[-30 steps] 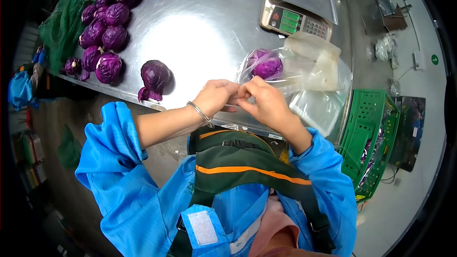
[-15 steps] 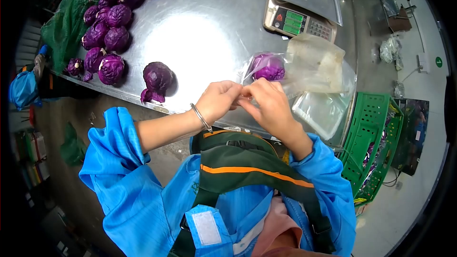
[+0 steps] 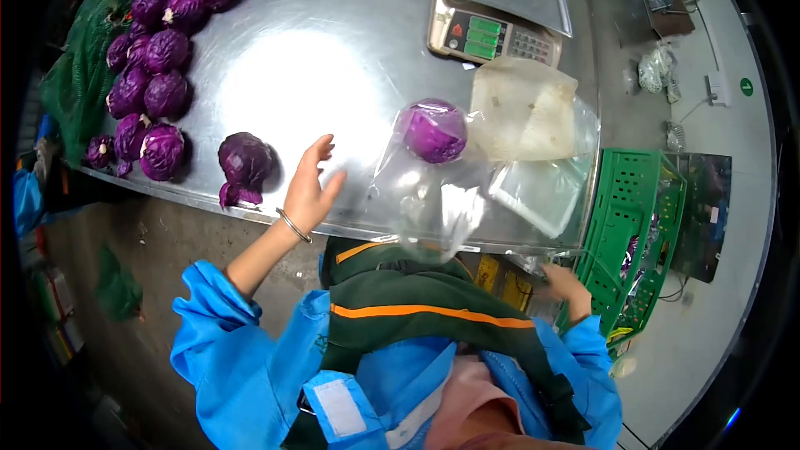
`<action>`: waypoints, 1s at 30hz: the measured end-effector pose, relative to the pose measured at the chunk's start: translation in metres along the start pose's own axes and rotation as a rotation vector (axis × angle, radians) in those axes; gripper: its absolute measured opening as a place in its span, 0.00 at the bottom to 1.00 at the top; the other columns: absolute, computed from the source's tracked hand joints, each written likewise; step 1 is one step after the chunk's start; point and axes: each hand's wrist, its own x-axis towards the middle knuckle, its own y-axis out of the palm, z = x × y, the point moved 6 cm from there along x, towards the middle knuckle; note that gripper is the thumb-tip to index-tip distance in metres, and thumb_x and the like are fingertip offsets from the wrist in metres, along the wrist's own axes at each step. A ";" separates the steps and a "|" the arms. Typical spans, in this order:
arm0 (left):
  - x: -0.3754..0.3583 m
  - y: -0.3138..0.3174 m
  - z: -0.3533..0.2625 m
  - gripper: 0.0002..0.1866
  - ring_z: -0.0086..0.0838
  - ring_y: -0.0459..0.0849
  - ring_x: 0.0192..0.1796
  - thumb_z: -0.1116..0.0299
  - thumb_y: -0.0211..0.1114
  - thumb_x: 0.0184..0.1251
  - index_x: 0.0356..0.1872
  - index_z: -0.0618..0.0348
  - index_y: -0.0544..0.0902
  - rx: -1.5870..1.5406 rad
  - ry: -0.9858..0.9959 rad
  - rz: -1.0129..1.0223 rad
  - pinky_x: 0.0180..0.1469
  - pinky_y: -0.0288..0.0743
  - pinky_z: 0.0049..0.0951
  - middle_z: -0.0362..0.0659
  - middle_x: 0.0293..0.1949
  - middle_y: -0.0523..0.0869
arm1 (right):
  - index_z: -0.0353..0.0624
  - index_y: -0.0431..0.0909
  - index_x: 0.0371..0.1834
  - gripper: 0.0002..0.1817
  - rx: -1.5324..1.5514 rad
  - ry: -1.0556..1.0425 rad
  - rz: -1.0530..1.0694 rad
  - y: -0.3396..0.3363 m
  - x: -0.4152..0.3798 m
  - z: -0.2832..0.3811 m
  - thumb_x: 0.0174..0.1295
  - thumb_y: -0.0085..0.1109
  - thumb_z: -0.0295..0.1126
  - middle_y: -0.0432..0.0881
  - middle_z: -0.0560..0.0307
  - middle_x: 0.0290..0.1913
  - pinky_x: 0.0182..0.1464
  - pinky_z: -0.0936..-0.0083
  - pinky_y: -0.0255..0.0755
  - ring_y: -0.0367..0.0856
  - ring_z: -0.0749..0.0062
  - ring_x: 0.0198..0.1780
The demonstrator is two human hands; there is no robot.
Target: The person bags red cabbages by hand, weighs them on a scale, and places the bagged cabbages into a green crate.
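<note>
My left hand [image 3: 310, 192] hovers over the front of the steel table [image 3: 333, 104], thumb and fingers apart, holding nothing. Left of it sits a red cabbage [image 3: 244, 160] with a loose leaf at its base. A second red cabbage [image 3: 437, 132] lies inside a clear plastic bag [image 3: 440, 208], whose loose end spreads toward the table's front edge. My right hand [image 3: 565, 283] is low, beyond the front edge and beside the green crate [image 3: 621, 200]. Its fingers are smeared by motion.
Several red cabbages [image 3: 167, 52] are heaped at the left by a green net [image 3: 71, 75]. At the back right stands a weighing scale [image 3: 500, 8]. A stained plastic sheet [image 3: 523, 108] and a stack of clear bags [image 3: 540, 192] lie right of the bagged cabbage.
My hands have parted from the bag opening: the left moved left, the right swung down and right past the table edge. The bag now lies loose, its end spread out in front.
</note>
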 end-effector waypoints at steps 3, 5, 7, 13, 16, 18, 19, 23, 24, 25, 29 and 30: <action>0.008 0.034 -0.039 0.29 0.43 0.72 0.57 0.75 0.63 0.55 0.60 0.59 0.65 0.064 0.321 -0.058 0.62 0.62 0.37 0.52 0.52 0.74 | 0.46 0.54 0.68 0.45 0.463 -0.314 -0.686 -0.116 0.041 0.104 0.45 0.68 0.29 0.59 0.37 0.65 0.64 0.62 0.58 0.59 0.49 0.66; 0.010 0.055 -0.054 0.24 0.41 0.74 0.53 0.76 0.61 0.57 0.57 0.61 0.69 0.029 0.478 -0.066 0.60 0.63 0.35 0.50 0.46 0.77 | 0.39 0.60 0.63 0.37 0.239 -0.619 -0.905 -0.174 0.053 0.195 0.48 0.66 0.29 0.61 0.40 0.62 0.61 0.66 0.60 0.63 0.54 0.62; 0.015 0.069 -0.051 0.18 0.37 0.77 0.49 0.77 0.59 0.60 0.52 0.63 0.72 -0.031 0.610 -0.036 0.57 0.67 0.32 0.47 0.40 0.80 | 0.37 0.67 0.54 0.24 0.522 -0.655 -0.950 -0.180 0.073 0.226 0.55 0.62 0.32 0.71 0.45 0.51 0.52 0.71 0.66 0.71 0.61 0.52; 0.038 0.051 -0.033 0.17 0.18 0.64 0.16 0.57 0.46 0.73 0.26 0.57 0.65 -0.701 -0.269 -0.236 0.17 0.61 0.20 0.37 0.18 0.68 | 0.44 0.71 0.30 0.12 1.852 -0.146 -0.696 -0.132 0.149 0.176 0.65 0.52 0.41 0.68 0.66 0.18 0.18 0.83 0.58 0.65 0.82 0.18; 0.035 0.053 0.017 0.19 0.18 0.62 0.09 0.56 0.48 0.71 0.23 0.56 0.65 -0.694 -0.667 -0.062 0.11 0.58 0.19 0.36 0.11 0.67 | 0.43 0.72 0.26 0.14 1.552 0.089 -0.258 -0.090 0.169 0.174 0.63 0.53 0.40 0.68 0.64 0.16 0.14 0.79 0.55 0.63 0.80 0.14; 0.022 0.070 0.084 0.18 0.21 0.63 0.08 0.56 0.52 0.66 0.24 0.60 0.72 -0.538 -0.919 0.183 0.09 0.57 0.22 0.37 0.11 0.69 | 0.39 0.75 0.25 0.14 1.246 0.175 -0.027 -0.039 0.182 0.169 0.60 0.55 0.40 0.72 0.61 0.18 0.14 0.76 0.60 0.68 0.76 0.15; 0.014 0.081 0.101 0.16 0.24 0.67 0.12 0.57 0.53 0.64 0.27 0.62 0.75 -0.437 -0.896 0.312 0.13 0.62 0.25 0.40 0.13 0.71 | 0.38 0.77 0.23 0.15 0.950 0.044 -0.011 -0.043 0.169 0.189 0.58 0.55 0.40 0.73 0.60 0.16 0.15 0.76 0.61 0.68 0.75 0.15; 0.020 0.083 0.109 0.16 0.43 0.82 0.33 0.60 0.55 0.60 0.38 0.65 0.77 0.157 -0.448 0.489 0.40 0.73 0.37 0.52 0.26 0.81 | 0.40 0.75 0.30 0.09 0.723 -0.172 -0.308 -0.029 0.153 0.243 0.54 0.51 0.34 0.79 0.46 0.30 0.32 0.61 0.72 0.78 0.52 0.30; 0.021 0.078 0.097 0.16 0.46 0.80 0.40 0.65 0.58 0.58 0.45 0.62 0.74 0.252 -0.268 0.451 0.42 0.73 0.38 0.54 0.38 0.81 | 0.45 0.76 0.35 0.10 0.562 -0.217 -0.422 -0.034 0.148 0.250 0.51 0.59 0.35 0.78 0.50 0.38 0.36 0.66 0.71 0.79 0.60 0.39; 0.021 0.075 0.079 0.24 0.47 0.77 0.49 0.74 0.60 0.55 0.55 0.59 0.68 0.385 0.016 0.348 0.48 0.72 0.39 0.56 0.52 0.75 | 0.48 0.72 0.51 0.22 0.155 -0.510 -0.507 -0.039 0.138 0.263 0.50 0.58 0.34 0.72 0.48 0.53 0.48 0.63 0.70 0.72 0.57 0.53; -0.002 0.107 0.086 0.42 0.45 0.76 0.55 0.86 0.55 0.47 0.68 0.59 0.52 0.034 0.019 0.521 0.58 0.68 0.35 0.57 0.55 0.74 | 0.35 0.53 0.66 0.36 0.318 -0.674 -0.679 -0.017 0.129 0.273 0.54 0.57 0.33 0.56 0.37 0.65 0.64 0.59 0.54 0.57 0.46 0.66; 0.006 0.106 0.060 0.43 0.43 0.78 0.53 0.84 0.57 0.49 0.69 0.57 0.48 0.015 0.041 0.554 0.56 0.70 0.33 0.57 0.53 0.77 | 0.35 0.46 0.68 0.41 0.877 -0.801 -0.625 -0.017 0.134 0.262 0.52 0.58 0.30 0.52 0.37 0.67 0.66 0.59 0.51 0.55 0.48 0.67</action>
